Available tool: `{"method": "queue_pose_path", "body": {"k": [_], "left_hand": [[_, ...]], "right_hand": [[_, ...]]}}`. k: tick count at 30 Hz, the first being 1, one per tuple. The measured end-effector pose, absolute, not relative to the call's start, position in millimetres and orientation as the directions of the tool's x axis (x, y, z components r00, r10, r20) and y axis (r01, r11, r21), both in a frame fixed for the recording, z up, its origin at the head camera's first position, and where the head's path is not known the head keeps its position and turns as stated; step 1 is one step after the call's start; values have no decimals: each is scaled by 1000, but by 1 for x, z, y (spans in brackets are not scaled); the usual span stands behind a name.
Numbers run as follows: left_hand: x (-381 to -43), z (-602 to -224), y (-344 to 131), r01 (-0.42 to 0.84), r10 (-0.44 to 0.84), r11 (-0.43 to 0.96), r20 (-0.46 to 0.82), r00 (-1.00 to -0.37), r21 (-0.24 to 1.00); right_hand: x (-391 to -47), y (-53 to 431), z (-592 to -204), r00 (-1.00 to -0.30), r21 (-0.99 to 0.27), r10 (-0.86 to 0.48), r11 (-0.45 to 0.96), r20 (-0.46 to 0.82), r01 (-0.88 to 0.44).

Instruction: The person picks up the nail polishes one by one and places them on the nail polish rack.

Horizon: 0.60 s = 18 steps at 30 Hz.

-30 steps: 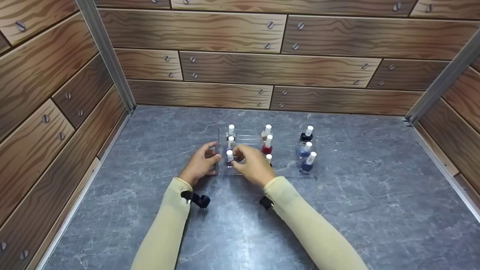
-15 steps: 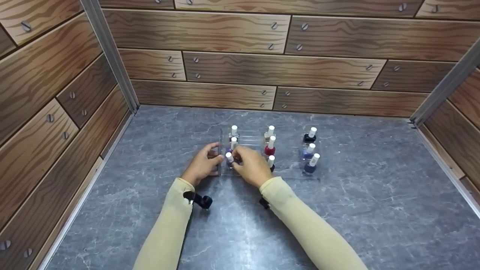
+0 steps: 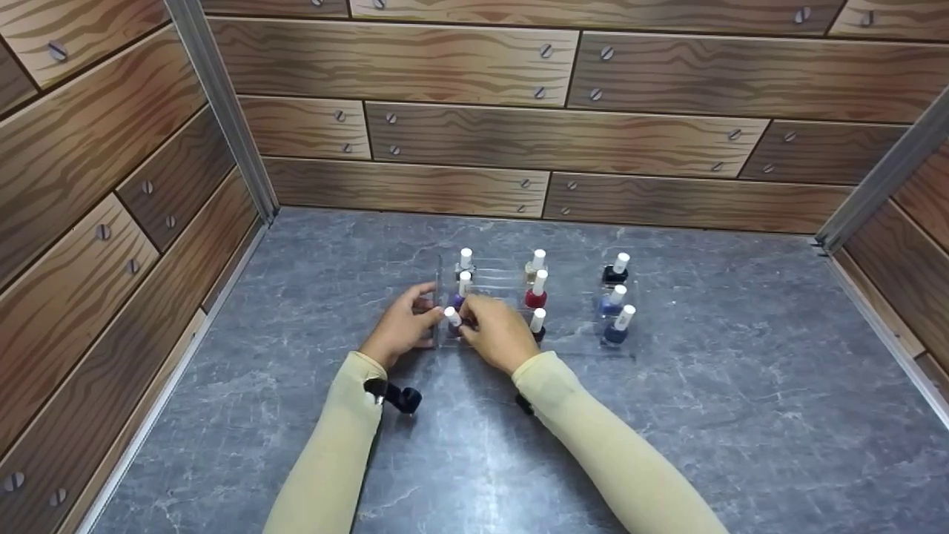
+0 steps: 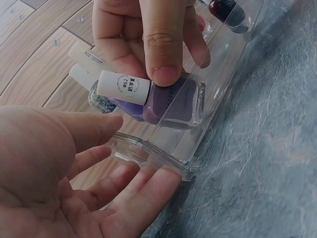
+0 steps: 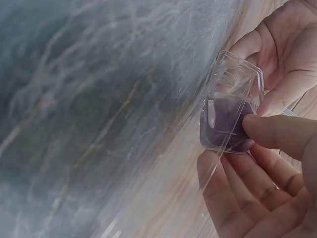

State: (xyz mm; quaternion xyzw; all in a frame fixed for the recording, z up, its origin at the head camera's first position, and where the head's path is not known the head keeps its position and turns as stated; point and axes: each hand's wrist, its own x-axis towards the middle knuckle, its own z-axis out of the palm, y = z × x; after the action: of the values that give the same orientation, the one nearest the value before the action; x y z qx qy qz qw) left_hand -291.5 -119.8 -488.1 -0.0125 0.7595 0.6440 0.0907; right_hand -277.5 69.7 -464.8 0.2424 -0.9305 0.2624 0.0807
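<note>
A clear stepped rack (image 3: 492, 273) stands on the table and holds several white-capped nail polish bottles. At its front left, my right hand (image 3: 498, 331) pinches a mauve nail polish bottle (image 4: 184, 106) between thumb and fingers. The bottle leans, its white cap tipped leftward, and its body is behind the rack's clear front lip. My left hand (image 3: 400, 324) is at the rack's left end panel (image 4: 153, 147), thumb and relaxed fingers spread against it. Behind the held bottle is a purple nail polish bottle (image 3: 465, 283), partly covered by my right hand.
The middle column has a beige bottle (image 3: 539, 261), a red bottle (image 3: 535, 298) and a dark bottle (image 3: 538, 323). On the right are a black bottle (image 3: 615, 272), a blue bottle (image 3: 613, 299) and a navy bottle (image 3: 617, 331). Wood-patterned walls (image 3: 467, 133) enclose the marbled table (image 3: 726, 371).
The mauve bottle's cap has tipped to the left in my right hand. My left hand stays at the rack's end. The head view has shifted slightly.
</note>
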Motion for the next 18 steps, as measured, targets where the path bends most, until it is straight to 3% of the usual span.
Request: {"method": "queue_pose_path", "body": {"k": [18], "left_hand": [[-291,-488,-119,-144,101,155,-161,-982,977]], "right_hand": [[-279,73,-467,-874,-488,-407,726,264,-485]]}}
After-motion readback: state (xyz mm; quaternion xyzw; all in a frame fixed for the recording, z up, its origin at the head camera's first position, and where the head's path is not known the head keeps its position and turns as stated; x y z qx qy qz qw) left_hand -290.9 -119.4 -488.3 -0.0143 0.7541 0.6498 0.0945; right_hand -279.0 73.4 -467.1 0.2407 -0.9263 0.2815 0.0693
